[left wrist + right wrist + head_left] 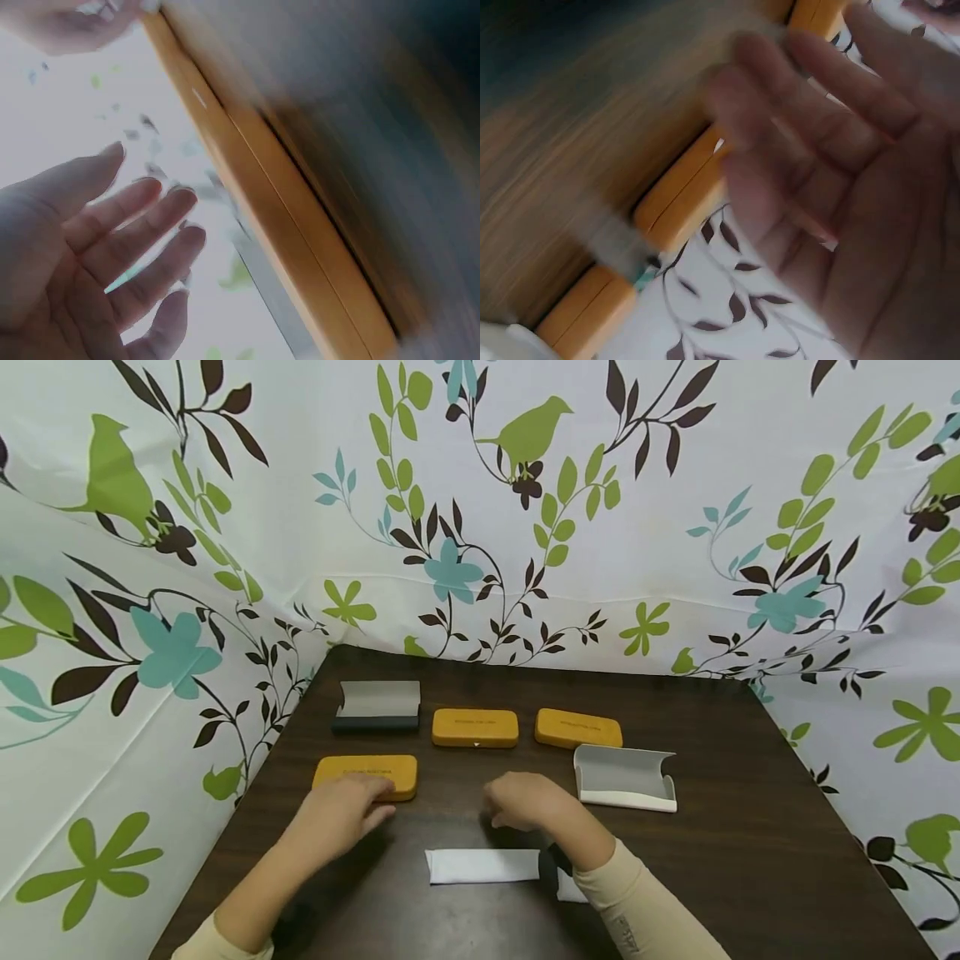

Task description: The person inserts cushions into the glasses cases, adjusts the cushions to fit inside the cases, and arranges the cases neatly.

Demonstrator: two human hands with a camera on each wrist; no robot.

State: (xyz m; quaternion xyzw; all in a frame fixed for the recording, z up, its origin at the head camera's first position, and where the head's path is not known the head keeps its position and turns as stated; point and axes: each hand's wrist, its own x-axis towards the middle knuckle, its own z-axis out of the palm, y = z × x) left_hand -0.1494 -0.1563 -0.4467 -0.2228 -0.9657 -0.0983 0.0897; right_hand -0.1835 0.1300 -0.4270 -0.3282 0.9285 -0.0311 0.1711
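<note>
My left hand (pixel 337 810) hovers at the near side of a closed yellow hard case (pixel 367 767), overlapping its front edge in the head view. In the left wrist view the fingers (pixel 142 217) are loosely bent, with nothing between them, beside the long seamed side of the case (pixel 262 195). My right hand (pixel 522 800) is over the middle of the table, its fingers (pixel 832 112) relaxed and holding nothing. Nearest to it lies a white folded cloth (pixel 483 866). Part of another white piece (pixel 572 888) shows by the right wrist, mostly hidden by the arm.
Two more closed yellow cases (pixel 476 728) (pixel 578 728) stand farther back. An opened case with a dark front (pixel 380 702) sits back left, and an opened white case (pixel 626 779) right of my right hand. Patterned curtains (pixel 480 527) border the dark table (pixel 750 843).
</note>
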